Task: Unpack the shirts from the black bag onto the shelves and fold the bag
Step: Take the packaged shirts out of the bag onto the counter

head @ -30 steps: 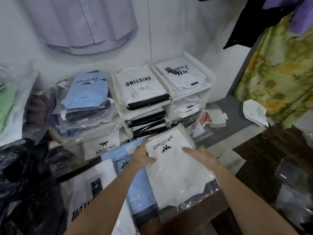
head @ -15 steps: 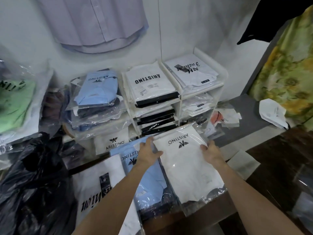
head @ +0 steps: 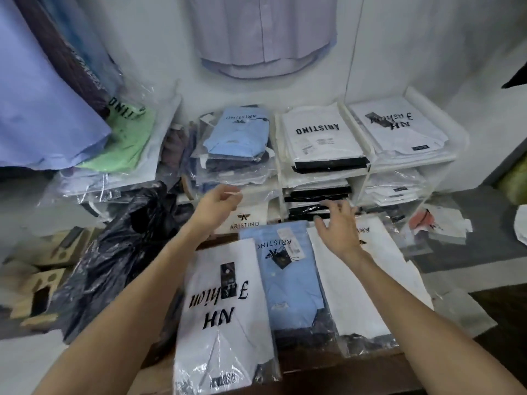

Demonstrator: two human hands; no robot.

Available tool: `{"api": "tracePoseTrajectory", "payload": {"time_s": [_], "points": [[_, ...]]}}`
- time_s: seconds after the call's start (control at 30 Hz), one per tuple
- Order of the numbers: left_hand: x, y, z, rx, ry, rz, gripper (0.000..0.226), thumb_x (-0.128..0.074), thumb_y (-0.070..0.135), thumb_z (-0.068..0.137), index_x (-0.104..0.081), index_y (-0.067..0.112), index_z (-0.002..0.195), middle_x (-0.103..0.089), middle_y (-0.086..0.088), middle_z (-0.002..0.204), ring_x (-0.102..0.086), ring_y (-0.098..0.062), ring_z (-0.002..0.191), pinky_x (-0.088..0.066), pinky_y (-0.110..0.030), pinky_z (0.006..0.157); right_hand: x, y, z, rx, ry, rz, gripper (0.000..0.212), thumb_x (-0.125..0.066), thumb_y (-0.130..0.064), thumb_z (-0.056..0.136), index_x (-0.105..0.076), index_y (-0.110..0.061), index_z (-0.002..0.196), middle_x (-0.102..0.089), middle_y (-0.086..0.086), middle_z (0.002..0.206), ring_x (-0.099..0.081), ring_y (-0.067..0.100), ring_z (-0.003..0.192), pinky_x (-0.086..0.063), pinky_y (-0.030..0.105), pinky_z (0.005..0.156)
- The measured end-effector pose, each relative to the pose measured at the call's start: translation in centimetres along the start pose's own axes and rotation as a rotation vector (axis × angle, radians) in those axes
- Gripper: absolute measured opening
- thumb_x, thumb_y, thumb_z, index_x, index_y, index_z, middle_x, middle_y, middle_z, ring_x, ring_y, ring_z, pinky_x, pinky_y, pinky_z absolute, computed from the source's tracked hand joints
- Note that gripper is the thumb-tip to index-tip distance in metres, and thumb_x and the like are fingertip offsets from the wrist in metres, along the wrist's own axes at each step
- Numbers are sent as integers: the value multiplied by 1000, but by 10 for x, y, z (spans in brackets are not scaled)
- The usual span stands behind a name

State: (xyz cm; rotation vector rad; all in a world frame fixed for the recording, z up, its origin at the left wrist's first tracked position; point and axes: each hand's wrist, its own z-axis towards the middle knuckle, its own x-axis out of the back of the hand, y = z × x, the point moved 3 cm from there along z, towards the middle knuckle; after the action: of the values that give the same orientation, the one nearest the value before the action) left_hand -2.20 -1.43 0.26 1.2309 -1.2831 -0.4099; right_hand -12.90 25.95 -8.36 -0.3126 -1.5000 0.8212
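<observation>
Three packaged shirts lie side by side on the wooden surface in front of me: a white NH Fashion pack (head: 225, 317), a light blue Aristino pack (head: 288, 283) and a white Aristino pack (head: 362, 283). My left hand (head: 215, 205) hovers above them, fingers loosely curled, holding nothing. My right hand (head: 338, 228) is spread open just above the top of the white Aristino pack. The crumpled black bag (head: 114, 258) slumps at the left. The white shelf unit (head: 368, 171) behind holds stacks of packed shirts.
A green packed shirt (head: 125, 141) and hanging shirts are at the upper left. Cardboard inserts (head: 42, 286) lie on the floor at the left. Loose plastic and paper (head: 439, 226) lie on the grey floor at the right.
Both hands have let go of the white Aristino pack and lifted away from it. My view has shifted left and closer, so the black bag and NH Fashion pack show more fully.
</observation>
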Motion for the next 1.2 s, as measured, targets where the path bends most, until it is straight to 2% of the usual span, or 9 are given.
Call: {"api": "tracePoseTrajectory", "payload": {"time_s": [0.1,0.23,0.37,0.47,0.57,0.73,0.9,1.13,1.2], "points": [[58,-3,-22,-5,105,-90,10,-66,29,95,-69,27,104,-72,-5,101,-70,-21,87,-55,-35,78,-31,-107,-1,223,-278,355,30,-63,-23,98,-63,-17,128,-58,-1,120,-64,10,101,-56,30,92],[126,-37,-54,108,317,-115,10,-61,18,93,-62,20,83,-69,-12,84,-58,-21,71,-46,-29,64,-79,-235,-22,453,-548,470,24,-56,-20,101,-72,-20,119,-70,-12,113,-63,-1,101,-49,17,92],[163,-72,-79,267,338,-50,19,-46,-1,92,-59,9,83,-52,-6,67,-45,-16,61,-37,-19,47,-138,-314,-55,557,-813,331,29,-45,-25,100,-70,-28,115,-72,-8,114,-65,10,105,-50,32,92],[172,-112,-93,421,187,-24,28,-43,0,94,-63,9,77,-59,-10,72,-51,-22,66,-40,-29,55,-179,-326,-72,564,-994,67,25,-43,-26,101,-65,-20,91,-69,5,93,-64,25,89,-50,39,79],[176,-140,-103,527,69,79,31,-45,14,101,-69,3,116,-67,-18,121,-63,-30,108,-48,-36,87,-203,-314,-79,565,-1148,-298,23,-57,-35,93,-66,-14,100,-67,10,103,-64,33,95,-53,41,79],[178,-167,-118,581,-87,407,46,-45,28,95,-55,26,140,-52,-8,147,-47,-32,134,-40,-37,109,-218,-300,-74,382,-931,-461,45,-75,-44,83,-63,-7,106,-62,14,109,-65,31,101,-52,36,75],[179,-184,-129,587,-75,580,76,-57,37,82,-25,44,151,-21,-12,150,-31,-53,137,-39,-56,108,-225,-300,-63,355,-769,-668,85,-79,-59,72,-53,-9,136,-40,14,142,-33,37,133,-38,43,111],[171,-189,-139,486,-108,650,98,-66,50,76,-9,44,155,-7,-7,161,-19,-53,144,-35,-62,110,-222,-306,-54,424,-791,-687,55,-83,-57,67,-65,-18,101,-68,2,112,-63,24,107,-46,34,83],[165,-189,-141,453,-127,671,92,-59,54,84,-6,40,157,2,-8,166,-13,-52,147,-29,-62,114,-221,-315,-58,498,-708,-716,52,-84,-52,72,-68,-17,108,-63,4,117,-59,26,111,-49,35,86]]}}
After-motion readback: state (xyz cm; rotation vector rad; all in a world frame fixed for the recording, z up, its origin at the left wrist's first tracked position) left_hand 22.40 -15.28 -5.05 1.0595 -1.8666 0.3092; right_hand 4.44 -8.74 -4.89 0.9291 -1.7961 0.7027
